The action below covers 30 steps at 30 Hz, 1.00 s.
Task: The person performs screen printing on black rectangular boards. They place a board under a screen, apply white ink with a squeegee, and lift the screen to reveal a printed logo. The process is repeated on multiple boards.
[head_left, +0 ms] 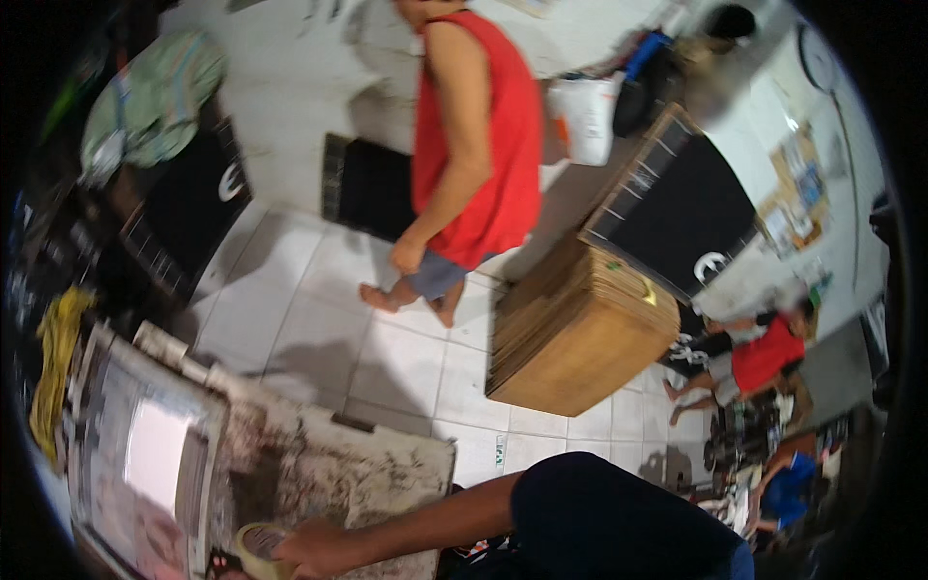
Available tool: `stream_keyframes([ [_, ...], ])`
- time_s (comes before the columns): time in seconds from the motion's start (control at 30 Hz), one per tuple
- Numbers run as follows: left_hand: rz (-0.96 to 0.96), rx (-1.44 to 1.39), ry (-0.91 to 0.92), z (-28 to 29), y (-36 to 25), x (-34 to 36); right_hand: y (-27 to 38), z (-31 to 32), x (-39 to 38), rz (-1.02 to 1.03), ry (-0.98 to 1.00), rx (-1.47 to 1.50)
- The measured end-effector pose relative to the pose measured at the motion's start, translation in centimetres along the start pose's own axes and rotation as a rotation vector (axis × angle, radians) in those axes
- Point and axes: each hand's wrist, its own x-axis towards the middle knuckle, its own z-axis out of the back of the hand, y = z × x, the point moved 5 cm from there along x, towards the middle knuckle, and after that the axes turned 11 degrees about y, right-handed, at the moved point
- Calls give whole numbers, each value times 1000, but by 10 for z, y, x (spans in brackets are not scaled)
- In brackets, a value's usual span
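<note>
From the lower edge my right arm, in a dark sleeve, reaches left over a stained worktable (329,474). The fingers of my right hand (324,551) are closed on the rim of a pale yellow tape roll (253,559). Beside the roll, on the table's left part, lies a framed panel (208,483) that looks like a printing screen, with a bright rectangular window in it. My left hand is not in view.
A person in a red sleeveless top (493,145) stands barefoot beyond the table. A tall stack of brown boards (580,358) has a black printed panel (677,208) on top. Another black panel (193,203) stands left, below a green sack (159,97). More people (764,353) are far right.
</note>
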Motion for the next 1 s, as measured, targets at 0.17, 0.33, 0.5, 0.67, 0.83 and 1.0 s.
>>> stream_keyframes([
  [0.17, 35, 188, -59, -87, 19, 4, -183, 120, -252, -307, -857, 294],
  [0.33, 29, 334, -119, -136, 43, 0, -350, 174, -573, -735, -1525, -300],
  [0.5, -4, 432, -191, -164, 57, -5, -448, 237, -832, -1310, -1829, -730],
  [0.67, -32, 480, -274, -160, 59, -11, -521, 283, -961, -1572, -1655, -440],
  [0.83, -48, 454, -385, -112, 39, 1, -533, 269, -960, -1300, -1838, -425],
  [1.0, -65, 236, -565, 2, 5, 11, -504, 168, -793, -1885, -1189, -538],
])
